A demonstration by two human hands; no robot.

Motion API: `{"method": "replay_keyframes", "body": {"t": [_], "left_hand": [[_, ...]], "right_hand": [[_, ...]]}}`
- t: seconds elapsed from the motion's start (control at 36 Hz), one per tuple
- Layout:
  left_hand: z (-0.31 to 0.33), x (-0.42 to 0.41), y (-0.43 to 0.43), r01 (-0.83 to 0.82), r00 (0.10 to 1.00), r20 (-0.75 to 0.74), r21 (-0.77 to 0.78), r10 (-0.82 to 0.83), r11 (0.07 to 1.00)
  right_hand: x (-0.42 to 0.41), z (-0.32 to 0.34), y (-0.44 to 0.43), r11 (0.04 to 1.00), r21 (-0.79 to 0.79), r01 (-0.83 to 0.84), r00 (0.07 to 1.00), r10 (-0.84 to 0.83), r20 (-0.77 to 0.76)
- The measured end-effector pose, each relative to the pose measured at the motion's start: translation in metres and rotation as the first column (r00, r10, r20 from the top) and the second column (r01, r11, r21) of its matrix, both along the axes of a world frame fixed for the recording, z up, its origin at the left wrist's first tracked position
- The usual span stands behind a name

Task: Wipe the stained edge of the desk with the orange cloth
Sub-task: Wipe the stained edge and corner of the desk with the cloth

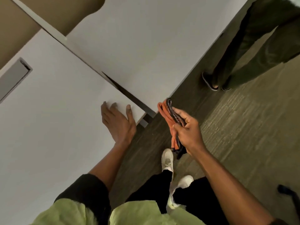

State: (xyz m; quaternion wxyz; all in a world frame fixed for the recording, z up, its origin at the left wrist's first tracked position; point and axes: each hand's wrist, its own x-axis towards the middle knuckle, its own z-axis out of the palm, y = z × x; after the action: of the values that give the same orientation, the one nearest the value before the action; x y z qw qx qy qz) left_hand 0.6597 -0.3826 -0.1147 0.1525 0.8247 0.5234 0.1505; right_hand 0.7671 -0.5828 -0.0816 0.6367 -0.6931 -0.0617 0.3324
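Note:
My right hand is shut on a folded orange cloth with dark trim, held in the air over the floor just right of the desk corner. My left hand lies flat and open on the white desk, fingers spread, near the desk's front right corner. The desk edge runs right beside my left thumb. No stain is discernible in this blurred view.
A second white desk adjoins behind a dark gap. Another person's legs and shoes stand on the grey carpet at upper right. A cable slot is set into the desk at left. My feet are below.

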Motion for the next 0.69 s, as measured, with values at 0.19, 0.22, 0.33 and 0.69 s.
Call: {"method": "replay_keyframes", "body": {"t": [0.19,0.22,0.33,0.69], "left_hand": [[-0.005,0.005,0.001,-0.031,0.992,-0.123,0.025,0.034,0.999],[-0.005,0.007,0.0,-0.04,0.989,-0.139,0.025,0.043,0.999],[-0.003,0.01,-0.002,-0.056,0.981,-0.183,0.058,0.066,0.997],[-0.012,0.01,-0.003,-0.064,0.954,-0.282,0.129,0.099,0.99]], "right_hand": [[0.041,-0.003,0.011,1.0,0.027,-0.004,1.0,0.003,0.012],[0.044,-0.007,0.013,1.0,0.024,-0.014,1.0,0.014,0.0],[0.05,-0.024,0.021,0.993,0.02,-0.118,0.992,0.118,-0.05],[0.036,-0.03,0.046,0.865,-0.02,-0.501,0.854,0.498,0.152]]}}
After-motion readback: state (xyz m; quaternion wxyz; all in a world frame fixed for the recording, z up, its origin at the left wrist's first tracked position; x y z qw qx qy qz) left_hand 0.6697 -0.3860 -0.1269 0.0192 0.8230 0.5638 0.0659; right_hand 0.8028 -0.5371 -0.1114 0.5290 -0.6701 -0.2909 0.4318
